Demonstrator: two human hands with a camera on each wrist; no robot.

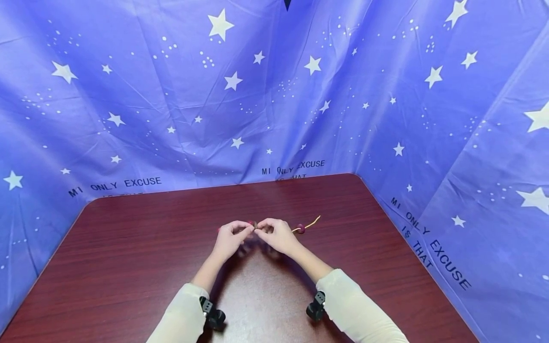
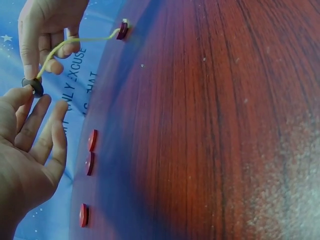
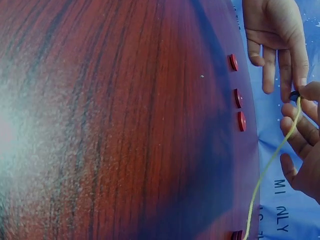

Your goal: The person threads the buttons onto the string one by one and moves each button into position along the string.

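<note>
From my end, going left to right, I see three red buttons (image 2: 84, 215) lying on the table (image 1: 128, 267), one well to the left of the black button (image 2: 38, 88), the other two nearer it. Just left of the black button, the left hand (image 1: 231, 238) pinches it above the table, its spare fingers spread. Just to its right, the right hand (image 1: 279, 234) seems to pinch the yellow string (image 2: 87, 39) against it; whether the tip is through, I cannot tell. Farther right, a dark red button (image 1: 301, 229) sits on that string. For clean threading, I'd hold the black button steady by its rim, keep its holes uncovered and feed the string from close behind its tip.
</note>
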